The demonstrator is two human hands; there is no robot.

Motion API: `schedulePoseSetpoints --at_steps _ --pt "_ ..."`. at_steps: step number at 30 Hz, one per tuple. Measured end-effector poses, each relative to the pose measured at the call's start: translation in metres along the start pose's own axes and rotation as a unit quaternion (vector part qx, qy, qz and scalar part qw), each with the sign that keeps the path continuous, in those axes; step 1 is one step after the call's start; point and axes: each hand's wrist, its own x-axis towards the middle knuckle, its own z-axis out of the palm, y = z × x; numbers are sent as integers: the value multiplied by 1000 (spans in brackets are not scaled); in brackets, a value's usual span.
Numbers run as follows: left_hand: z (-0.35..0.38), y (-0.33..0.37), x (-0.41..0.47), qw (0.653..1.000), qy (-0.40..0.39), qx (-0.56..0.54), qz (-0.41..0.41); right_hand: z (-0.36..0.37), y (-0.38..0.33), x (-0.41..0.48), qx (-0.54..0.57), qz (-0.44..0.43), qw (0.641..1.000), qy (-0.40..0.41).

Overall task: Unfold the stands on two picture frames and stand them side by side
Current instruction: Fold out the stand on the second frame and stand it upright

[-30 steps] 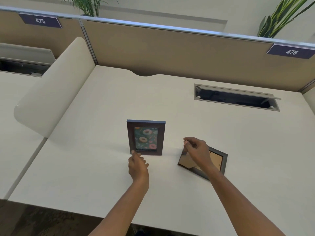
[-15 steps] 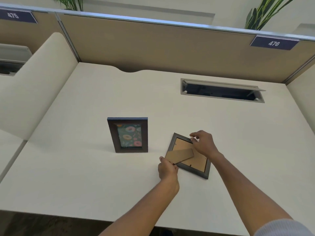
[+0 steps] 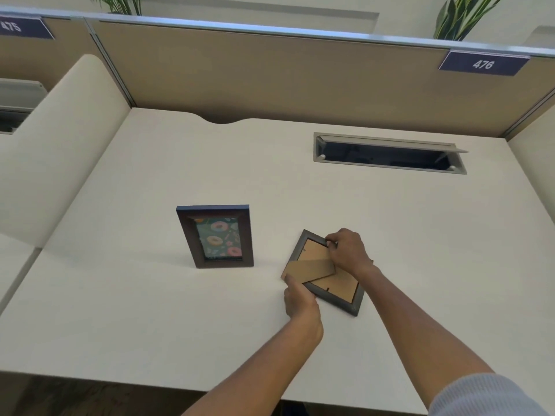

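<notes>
A dark-framed picture of donuts (image 3: pixel 216 237) stands upright on the white desk (image 3: pixel 150 310), facing me. To its right a second dark frame (image 3: pixel 336 291) lies face down and turned at an angle, its brown cardboard back up. Its cardboard stand (image 3: pixel 310 269) is swung out toward the left. My left hand (image 3: pixel 300 301) pinches the free end of that stand at the frame's lower left. My right hand (image 3: pixel 348 252) grips the frame's upper right edge and holds it down.
A beige partition wall (image 3: pixel 270 73) with a "476" label (image 3: pixel 483 63) closes the back of the desk. An open cable slot (image 3: pixel 389 154) is sunk in the desk at the back right. A curved cream divider (image 3: pixel 54 151) stands at the left. The desk's front edge is near my arms.
My left hand left the standing frame and moved right to take the stand of the lying frame. My right hand shifted to that frame's upper edge. The stand has swung outward.
</notes>
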Motion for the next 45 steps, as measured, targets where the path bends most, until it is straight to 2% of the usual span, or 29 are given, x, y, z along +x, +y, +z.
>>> schedulePoseSetpoints --at_steps 12,23,31,35,37,40,42,45 --pt "2 46 16 988 23 124 90 -10 0 -35 83 109 989 51" --pt "-11 86 45 978 -47 188 81 11 -12 -62 163 211 960 88" --pt "-20 83 51 973 -38 203 99 26 -14 -64 151 212 960 103" --pt "-22 72 44 950 -17 245 195 30 -19 -61 131 179 966 136" --pt "-19 67 40 941 -20 254 221 29 -28 -54 148 142 974 101" --pt "-13 64 41 953 -20 240 182 29 -42 -42 150 102 983 26" --pt "-10 63 42 965 -28 217 146 31 -47 -38 141 91 986 7" --pt "-10 62 48 975 -52 171 136 33 -47 -34 155 98 983 -6"
